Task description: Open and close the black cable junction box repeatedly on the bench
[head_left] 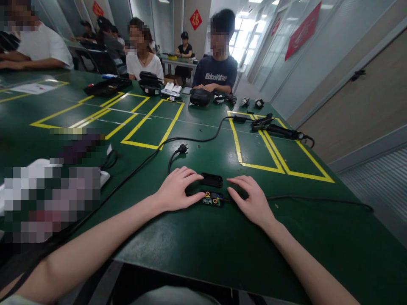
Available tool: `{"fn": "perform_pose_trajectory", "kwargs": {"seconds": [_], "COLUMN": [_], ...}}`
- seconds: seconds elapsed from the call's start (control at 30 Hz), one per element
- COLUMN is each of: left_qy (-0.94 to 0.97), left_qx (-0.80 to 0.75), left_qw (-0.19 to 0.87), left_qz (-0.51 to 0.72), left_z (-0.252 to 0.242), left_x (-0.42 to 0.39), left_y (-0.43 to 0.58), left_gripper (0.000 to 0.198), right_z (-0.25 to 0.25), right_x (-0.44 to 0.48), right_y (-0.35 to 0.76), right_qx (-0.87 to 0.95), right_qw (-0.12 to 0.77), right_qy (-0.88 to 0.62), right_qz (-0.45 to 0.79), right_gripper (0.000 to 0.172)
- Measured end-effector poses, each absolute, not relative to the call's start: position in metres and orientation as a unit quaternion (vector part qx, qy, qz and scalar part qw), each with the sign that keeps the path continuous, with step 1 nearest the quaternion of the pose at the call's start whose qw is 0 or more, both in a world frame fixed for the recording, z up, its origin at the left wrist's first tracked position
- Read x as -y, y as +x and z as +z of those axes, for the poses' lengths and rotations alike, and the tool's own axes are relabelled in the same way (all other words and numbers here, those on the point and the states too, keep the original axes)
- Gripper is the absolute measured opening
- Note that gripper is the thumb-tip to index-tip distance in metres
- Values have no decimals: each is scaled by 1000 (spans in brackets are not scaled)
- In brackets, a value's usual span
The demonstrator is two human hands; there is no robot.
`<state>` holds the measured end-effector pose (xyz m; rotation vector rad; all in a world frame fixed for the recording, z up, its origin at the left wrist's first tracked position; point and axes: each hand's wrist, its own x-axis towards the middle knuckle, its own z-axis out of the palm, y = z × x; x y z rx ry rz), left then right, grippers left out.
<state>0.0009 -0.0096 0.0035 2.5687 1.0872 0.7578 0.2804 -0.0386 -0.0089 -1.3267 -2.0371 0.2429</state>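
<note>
In front of me on the green table lies an opened black power adapter. Its lower half holds a green circuit board [208, 201] with copper coils and a blue part. Just beyond it is the black empty half of the case [212, 179], hollow side up. My left hand [178, 189] is open, its thumb tip at the board's left end and its fingertips at the left end of the case half. My right hand [252, 200] is open, thumb and fingers apart, close to the right of both pieces. A black plug [182, 148] on a cord lies beyond my left hand.
A long black cable [140, 166] crosses the table to a small black box [240, 119]. Another cord [318, 198] runs right. A black tool-like device [280, 130] lies at the back right near yellow tape outlines [262, 167]. People sit across the table.
</note>
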Motion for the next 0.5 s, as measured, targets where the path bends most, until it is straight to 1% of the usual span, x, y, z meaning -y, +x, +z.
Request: {"fn": "perform_pose_trajectory", "kwargs": {"seconds": [0.03,0.07,0.1,0.13,0.27,0.4,0.5], "left_qy": [882,884,889,893,899,887,877], "left_qx": [-384,-389,-386,-378,-338,-324,-316], "left_qw": [122,119,122,128,163,194,226], "left_qz": [245,230,216,208,225,266,284], "left_z": [2,0,-2,-4,-4,-2,-2], "left_x": [9,8,8,8,9,12,14], "left_y": [2,3,3,4,4,4,4], "left_gripper": [57,69,75,75,62,72,78], "right_z": [-12,-15,-18,-20,-18,-11,-9], "right_x": [36,34,33,32,33,36,38], "right_y": [280,279,279,278,276,273,270], "right_qx": [781,782,784,786,763,701,668], "right_qw": [334,326,321,321,354,390,425], "right_qy": [-521,-524,-523,-519,-508,-514,-498], "right_qz": [85,84,89,101,183,304,354], "right_gripper": [26,31,33,33,23,25,30]}}
